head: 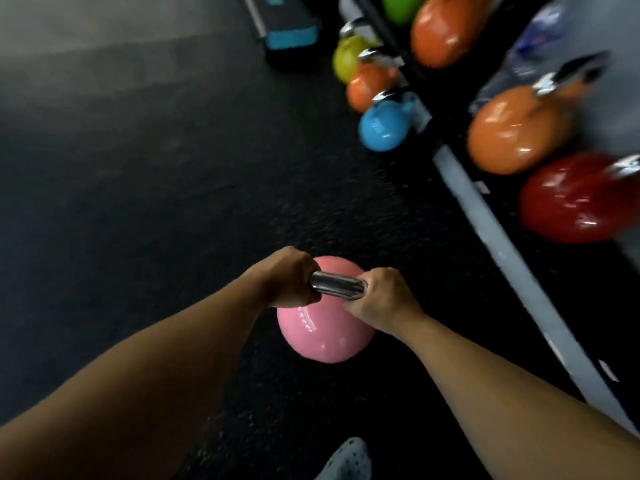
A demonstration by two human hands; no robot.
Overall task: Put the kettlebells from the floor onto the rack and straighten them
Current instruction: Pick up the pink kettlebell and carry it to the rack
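A pink kettlebell (322,336) with a chrome handle hangs over the dark floor at lower centre. My left hand (289,277) grips the left end of its handle and my right hand (379,294) grips the right end. Along the rack's foot, on the floor, stand a blue kettlebell (382,126), an orange one (367,86) and a yellow one (346,60). On the rack (485,216) at the right sit an orange kettlebell (512,133) and a red one (571,202). Higher up are another orange one (446,29) and a green one (401,6).
A black and teal step platform (287,32) lies on the floor at the top centre. The rack's pale frame bar runs diagonally from top centre to the lower right. My shoe (346,460) shows at the bottom edge. The view is blurred by motion.
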